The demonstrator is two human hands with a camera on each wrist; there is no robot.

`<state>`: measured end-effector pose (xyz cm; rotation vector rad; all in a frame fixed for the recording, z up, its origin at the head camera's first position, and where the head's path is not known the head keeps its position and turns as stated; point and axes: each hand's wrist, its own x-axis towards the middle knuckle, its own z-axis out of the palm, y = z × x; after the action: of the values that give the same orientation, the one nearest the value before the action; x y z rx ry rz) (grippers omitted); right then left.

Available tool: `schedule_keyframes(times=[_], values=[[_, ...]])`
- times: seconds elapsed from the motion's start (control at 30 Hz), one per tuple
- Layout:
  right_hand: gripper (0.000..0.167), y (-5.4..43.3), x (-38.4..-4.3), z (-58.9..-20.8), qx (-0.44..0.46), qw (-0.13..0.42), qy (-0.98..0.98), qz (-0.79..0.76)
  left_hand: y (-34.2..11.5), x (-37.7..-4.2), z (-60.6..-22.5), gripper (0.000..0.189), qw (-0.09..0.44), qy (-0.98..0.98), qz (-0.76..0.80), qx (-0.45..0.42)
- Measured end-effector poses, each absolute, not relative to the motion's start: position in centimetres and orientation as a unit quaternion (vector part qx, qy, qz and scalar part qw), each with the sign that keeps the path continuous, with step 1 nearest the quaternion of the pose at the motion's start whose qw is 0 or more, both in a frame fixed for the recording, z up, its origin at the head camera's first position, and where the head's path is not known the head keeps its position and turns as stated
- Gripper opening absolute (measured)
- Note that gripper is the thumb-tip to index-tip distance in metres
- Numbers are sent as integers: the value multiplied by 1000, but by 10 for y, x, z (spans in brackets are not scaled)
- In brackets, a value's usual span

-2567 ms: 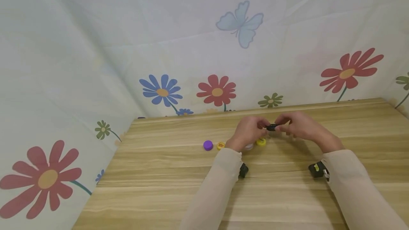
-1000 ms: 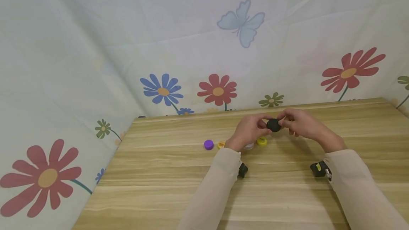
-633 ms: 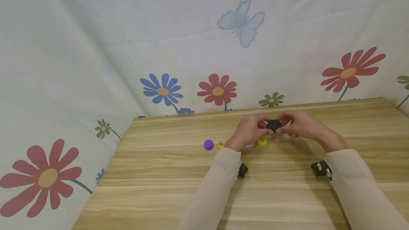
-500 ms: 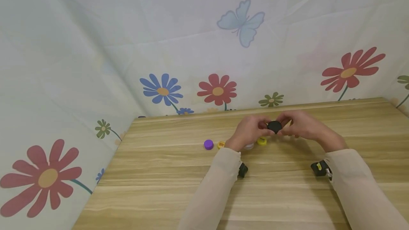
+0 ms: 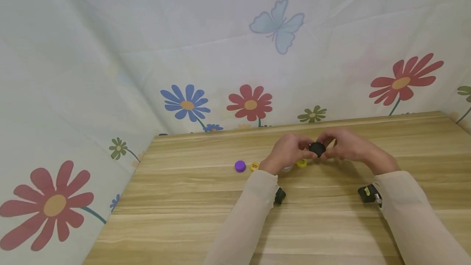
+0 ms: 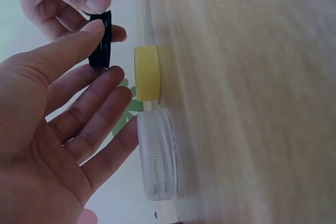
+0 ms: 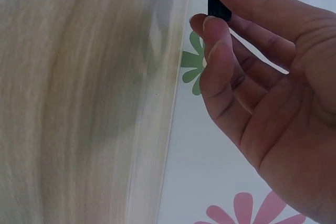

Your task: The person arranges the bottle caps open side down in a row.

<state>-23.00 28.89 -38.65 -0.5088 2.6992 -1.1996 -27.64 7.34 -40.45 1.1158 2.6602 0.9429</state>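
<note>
A round black bottle cap is held over the far part of the table, between both hands. My left hand pinches its left side, thumb on one face and fingers on the other. From the opposite side my right hand grips it with thumb and fingertips. In the left wrist view the black cap appears edge-on, above the tabletop. Just below the hands, a yellow cap and a clear ribbed cap stand on the wood; my left little finger overlaps the clear one in this view.
To the left on the wooden table lie a purple cap and a yellow cap with red print, in a rough row with the others. A flower-printed cloth hangs behind the table's back edge.
The black cap, first seen nearly edge-on, has been turned between the fingers, showing its face and then tilting again. The right fingers have shifted their hold; the caps on the table stay put.
</note>
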Motion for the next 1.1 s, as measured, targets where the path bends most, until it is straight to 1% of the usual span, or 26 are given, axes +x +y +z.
schedule_keyframes(times=[0.37,0.67,1.1], values=[[34,289,-232,-389,-175,85,908,-371,74,-276,-407,30,64,876,304,369],[33,287,-231,-391,-166,96,910,-368,76,-275,-406,30,66,887,268,371],[35,289,-234,-395,-186,82,918,-339,79,-274,-406,28,66,897,222,377]])
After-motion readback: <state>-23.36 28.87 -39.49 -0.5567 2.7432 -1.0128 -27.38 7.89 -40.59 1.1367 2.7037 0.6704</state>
